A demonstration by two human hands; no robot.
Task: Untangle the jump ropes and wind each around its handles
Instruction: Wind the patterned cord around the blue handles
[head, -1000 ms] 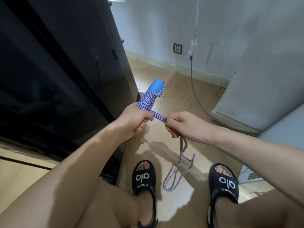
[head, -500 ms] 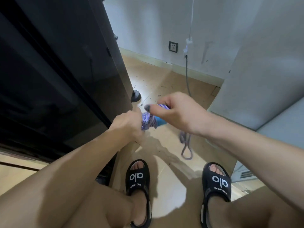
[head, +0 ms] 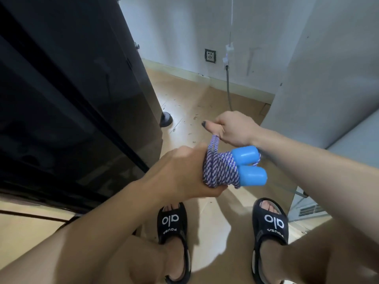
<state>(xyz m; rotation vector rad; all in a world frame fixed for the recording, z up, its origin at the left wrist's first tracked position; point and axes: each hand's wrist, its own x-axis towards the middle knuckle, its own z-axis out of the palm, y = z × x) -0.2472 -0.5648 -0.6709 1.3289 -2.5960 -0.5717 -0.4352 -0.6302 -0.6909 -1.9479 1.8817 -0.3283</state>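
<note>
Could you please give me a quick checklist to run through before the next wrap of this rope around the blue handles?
1. Left hand grips the wound bundle: ok.
2. Two blue handles lie side by side: ok.
3. Right hand pinches the rope strands taut above the coil: ok.
4. Coils sit snug, none slipping off: ok.
5. Length of rope left to wind: cannot tell.
6. Rope free of knots: cannot tell.

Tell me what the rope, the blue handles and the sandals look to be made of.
Rope: braided textile cord, likely nylon or polyester; purple-and-white woven pattern, matte, bending softly where the right hand pulls it.
Handles: smooth blue plastic, it seems; rounded ends with a soft sheen, gripped in the left hand.
Sandals: black moulded foam or rubber, probably; thick, matte, seamless straps with printed white lettering.
</note>
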